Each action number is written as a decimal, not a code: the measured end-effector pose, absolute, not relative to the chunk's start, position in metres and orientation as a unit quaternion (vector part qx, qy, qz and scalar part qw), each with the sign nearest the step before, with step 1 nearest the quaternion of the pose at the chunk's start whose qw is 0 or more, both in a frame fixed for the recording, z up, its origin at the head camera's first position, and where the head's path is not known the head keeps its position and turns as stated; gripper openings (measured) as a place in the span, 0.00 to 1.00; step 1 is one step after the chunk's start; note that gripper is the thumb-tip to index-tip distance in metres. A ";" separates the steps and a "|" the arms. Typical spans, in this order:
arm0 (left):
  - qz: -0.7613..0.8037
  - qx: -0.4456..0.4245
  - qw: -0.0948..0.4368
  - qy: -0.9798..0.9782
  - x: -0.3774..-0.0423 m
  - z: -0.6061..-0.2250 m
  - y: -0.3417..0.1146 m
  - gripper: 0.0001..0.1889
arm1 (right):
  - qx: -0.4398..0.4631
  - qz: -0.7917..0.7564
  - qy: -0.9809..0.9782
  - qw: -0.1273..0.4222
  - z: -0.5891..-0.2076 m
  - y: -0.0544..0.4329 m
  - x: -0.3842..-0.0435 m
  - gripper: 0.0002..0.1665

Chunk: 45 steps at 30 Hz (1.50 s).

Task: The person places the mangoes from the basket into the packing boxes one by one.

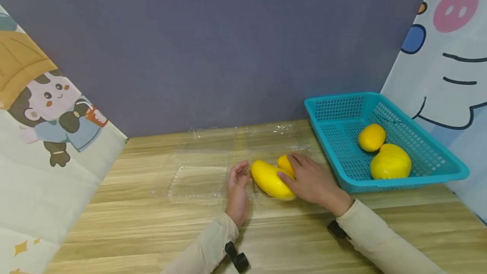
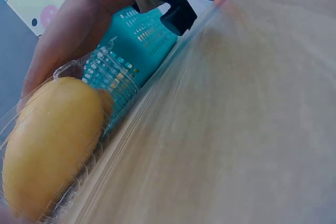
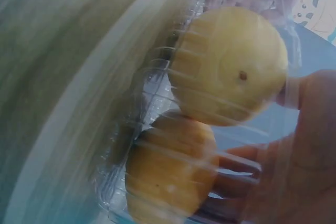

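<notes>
A large yellow mango (image 1: 268, 179) and a small orange-yellow fruit (image 1: 285, 163) lie side by side in a clear plastic clamshell box (image 3: 149, 90), whose ribbed wall shows in both wrist views. My right hand (image 1: 310, 179) reaches over them from the right. Its thumb rests on the mango while its fingers curl over the far side of the small fruit. My left hand (image 1: 237, 191) stands at the box's left side, fingers loosely bent close to the mango's left end. In the left wrist view the mango (image 2: 55, 145) shows through the plastic, mostly covering the small fruit.
Left of my left hand lies another clear plastic box (image 1: 198, 168). A turquoise basket (image 1: 335, 138) at the right holds an orange-yellow fruit (image 1: 371, 137) and a bigger yellow fruit (image 1: 391, 162). A grey panel (image 1: 228, 54) closes off the wooden table's back, with printed panels at both sides.
</notes>
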<state>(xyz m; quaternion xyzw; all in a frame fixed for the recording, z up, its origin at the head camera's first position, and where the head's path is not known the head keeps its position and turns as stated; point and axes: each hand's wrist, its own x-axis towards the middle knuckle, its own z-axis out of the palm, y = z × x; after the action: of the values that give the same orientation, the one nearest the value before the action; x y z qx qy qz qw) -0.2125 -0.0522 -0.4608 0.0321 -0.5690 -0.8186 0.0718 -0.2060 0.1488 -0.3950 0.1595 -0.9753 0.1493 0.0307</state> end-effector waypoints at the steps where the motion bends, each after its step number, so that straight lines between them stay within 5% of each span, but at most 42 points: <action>1: -0.818 0.032 0.073 -0.569 -0.212 -0.461 -0.052 0.23 | 0.159 0.149 -0.976 0.028 -0.395 0.149 -0.206 0.43; 22: -0.749 0.040 0.070 -0.658 -0.207 -0.449 -0.051 0.19 | 0.167 0.190 -0.967 -0.002 -0.399 0.150 -0.211 0.48; 45: -0.690 0.083 0.019 -0.718 -0.219 -0.406 -0.056 0.26 | 0.165 0.175 -0.971 -0.011 -0.393 0.144 -0.213 0.47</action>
<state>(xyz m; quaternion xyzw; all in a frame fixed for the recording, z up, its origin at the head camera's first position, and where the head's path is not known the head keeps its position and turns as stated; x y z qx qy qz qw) -0.2192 -0.0561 -0.4058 0.0832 -0.7183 -0.6905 0.0190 -0.2126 0.1440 -0.3934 0.1651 -0.9706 0.1750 -0.0109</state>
